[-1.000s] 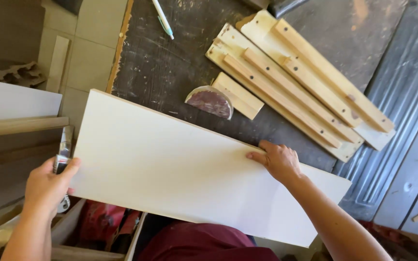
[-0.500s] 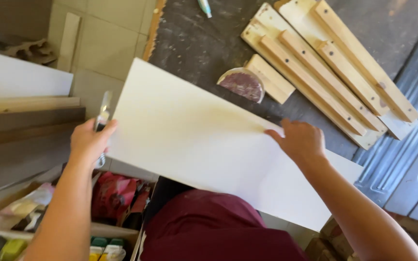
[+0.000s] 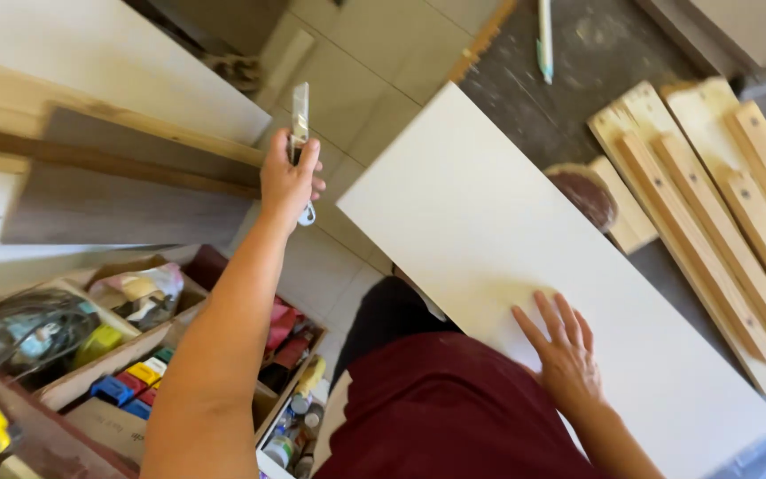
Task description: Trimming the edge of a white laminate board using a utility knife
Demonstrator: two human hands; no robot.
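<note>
White board point(image 3: 489, 213) under flat, open R hand point(image 3: 565, 350); L hand point(image 3: 290, 177) now raised higher, clamped on prob. utility knife point(image 3: 300, 120).

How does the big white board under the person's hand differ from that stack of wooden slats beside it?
The white board is one broad, smooth, painted-looking panel; the wooden slats are several narrow bare-wood strips joined together. The right hand lies flat on the board, while nothing touches the slats. The board juts past the table edge; the slats lie fully on it. Both lie flat on the dark worktable.
</note>
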